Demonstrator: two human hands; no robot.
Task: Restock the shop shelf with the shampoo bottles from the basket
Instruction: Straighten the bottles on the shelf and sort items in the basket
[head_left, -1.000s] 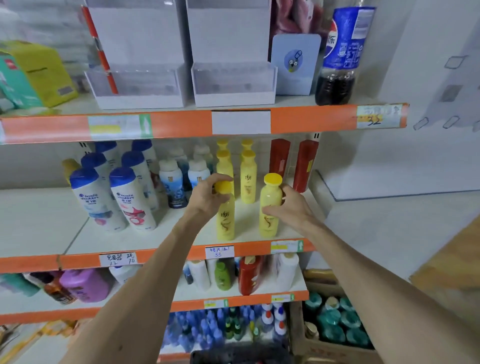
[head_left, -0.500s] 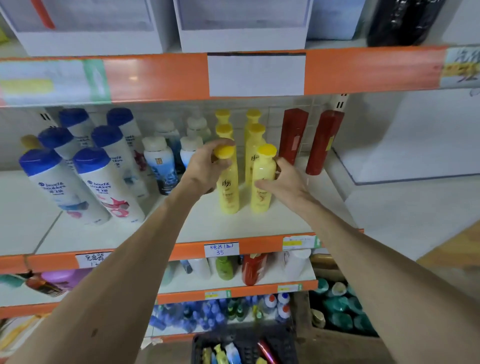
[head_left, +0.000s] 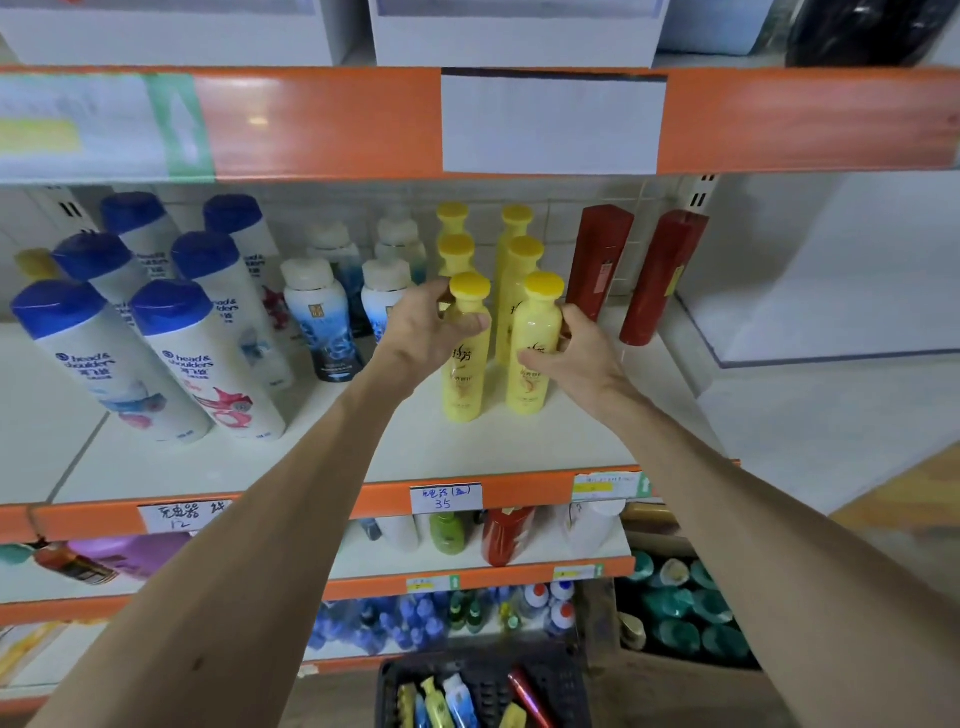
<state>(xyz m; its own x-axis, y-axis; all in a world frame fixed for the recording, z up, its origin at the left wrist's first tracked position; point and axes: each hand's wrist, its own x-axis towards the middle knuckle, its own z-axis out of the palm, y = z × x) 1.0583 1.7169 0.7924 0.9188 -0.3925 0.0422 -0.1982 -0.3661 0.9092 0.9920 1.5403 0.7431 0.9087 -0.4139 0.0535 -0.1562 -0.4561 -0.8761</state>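
Two yellow shampoo bottles stand upright side by side on the white middle shelf (head_left: 405, 447). My left hand (head_left: 423, 327) grips the neck of the left yellow bottle (head_left: 464, 374). My right hand (head_left: 576, 358) holds the side of the right yellow bottle (head_left: 532, 364). Behind them stand more yellow bottles (head_left: 511, 249) in two rows. The black basket (head_left: 563, 680) sits on the floor below, with several bottles lying in it.
Blue-capped white bottles (head_left: 202, 358) fill the shelf's left side, blue-white bottles (head_left: 322, 317) the middle, two red bottles (head_left: 660, 275) the right. The orange upper shelf edge (head_left: 311, 119) hangs overhead. A cardboard box of green-capped bottles (head_left: 685, 618) sits at lower right.
Both hands have pushed the two yellow bottles further back on the shelf, close to the rows behind. The view has moved nearer and lower, bringing the basket into sight.
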